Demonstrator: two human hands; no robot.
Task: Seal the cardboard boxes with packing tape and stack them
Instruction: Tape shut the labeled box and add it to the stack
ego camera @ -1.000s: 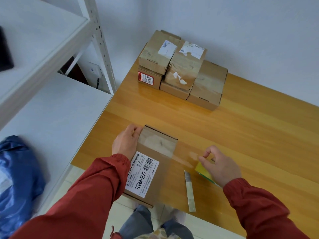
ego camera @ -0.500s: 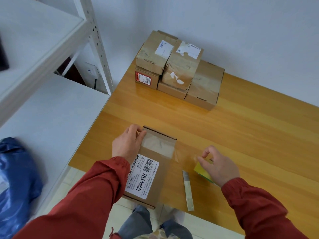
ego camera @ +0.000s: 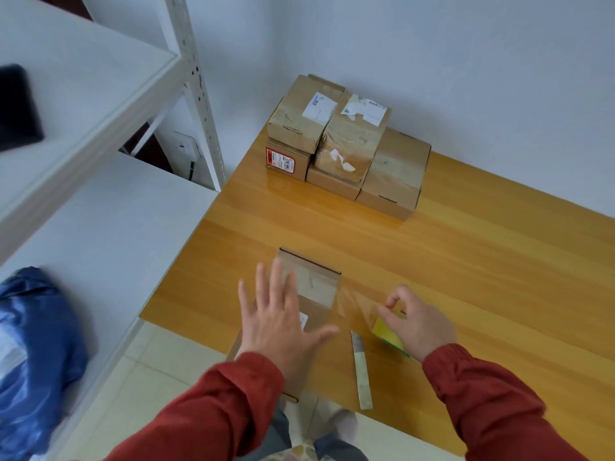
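The box [ego camera: 316, 281] lies at the front edge of the wooden surface [ego camera: 466, 261] as before. The stack of sealed boxes [ego camera: 346, 144] in the far corner is also unchanged. Half a second ago the left hand [ego camera: 283, 314] was curled at the box's left side. It now spreads over the lid with fingers straight and splayed, blurred, and whether it presses down cannot be told. It covers nearly all of the white label [ego camera: 303, 321], so the printing is unreadable. The right hand [ego camera: 419, 322] stays beside the box, fingers curled round the yellow-cored tape roll [ego camera: 387, 331]. A clear strip of tape [ego camera: 349, 301] runs from the roll to the lid. A cutter [ego camera: 361, 371] lies between the hands. The red-and-white label [ego camera: 279, 160] on a lower stacked box is too small to read.
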